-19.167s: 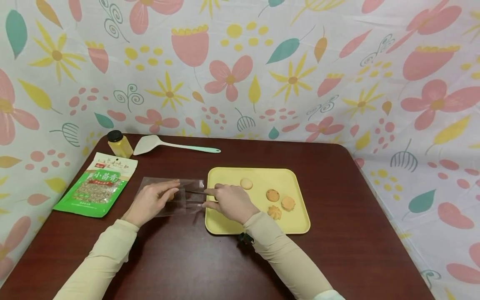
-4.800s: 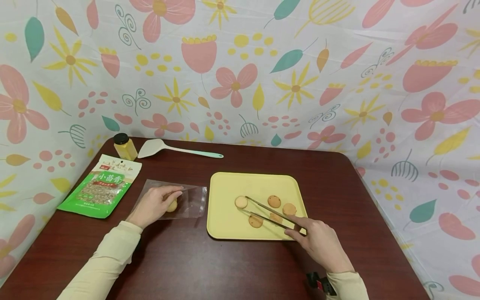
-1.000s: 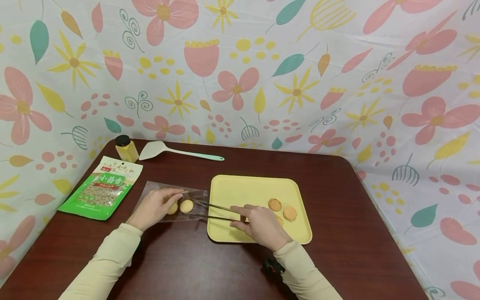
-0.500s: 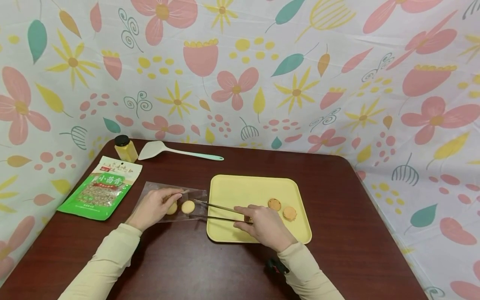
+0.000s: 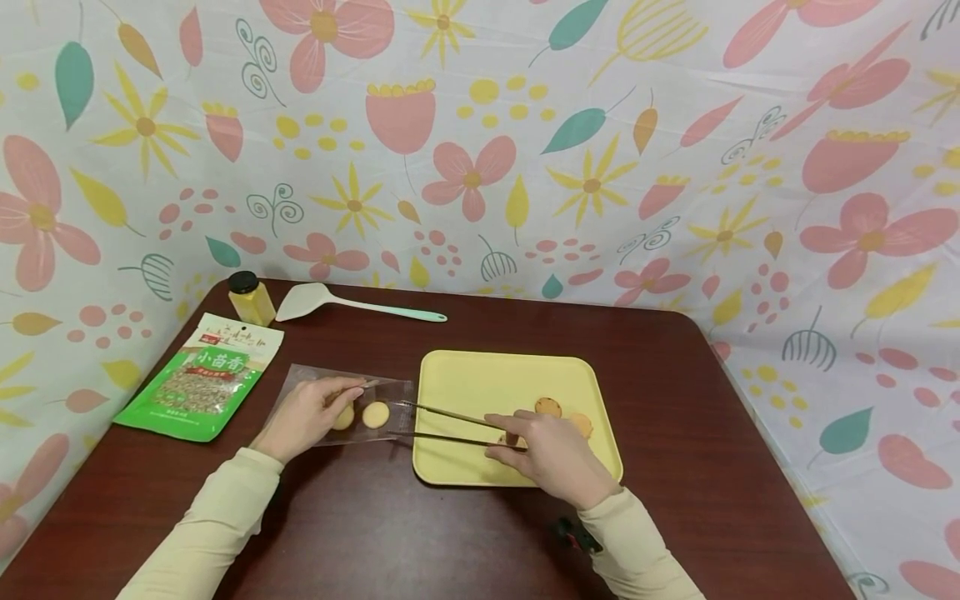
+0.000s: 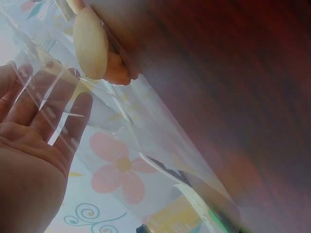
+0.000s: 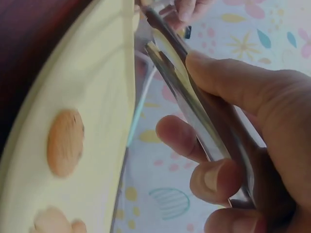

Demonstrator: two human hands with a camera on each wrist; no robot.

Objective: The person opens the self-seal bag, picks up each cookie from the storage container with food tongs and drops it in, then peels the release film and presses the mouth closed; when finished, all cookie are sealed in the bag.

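Observation:
My left hand (image 5: 311, 414) pinches the upper layer of a clear plastic bag (image 5: 392, 392), lifting it at the edge of its mouth. Inside the bag lie a pale round cookie (image 5: 376, 414) and other cookies (image 5: 343, 418) partly under the hand; the left wrist view shows a pale cookie (image 6: 91, 43) against a browner one (image 6: 116, 70). My right hand (image 5: 558, 457) grips metal tongs (image 5: 450, 414) above the yellow tray (image 5: 465, 375). The tongs' arms are spread, with nothing between their tips, which lie at the bag's mouth. Part of a cookie on the tray is hidden behind the right hand.
Cookies (image 5: 548, 407) remain on the tray's right side, one scalloped (image 5: 581, 425). At the left lie a green seed packet (image 5: 197, 379), a yellow jar with black lid (image 5: 251, 298) and a white spatula (image 5: 352, 305). A patterned cloth (image 5: 480, 167) stands behind the table.
The pale round cookie went from the tray into the bag, carried by the tongs. Over the last second my right hand has drawn the tongs rightward, away from it. The left hand stays put.

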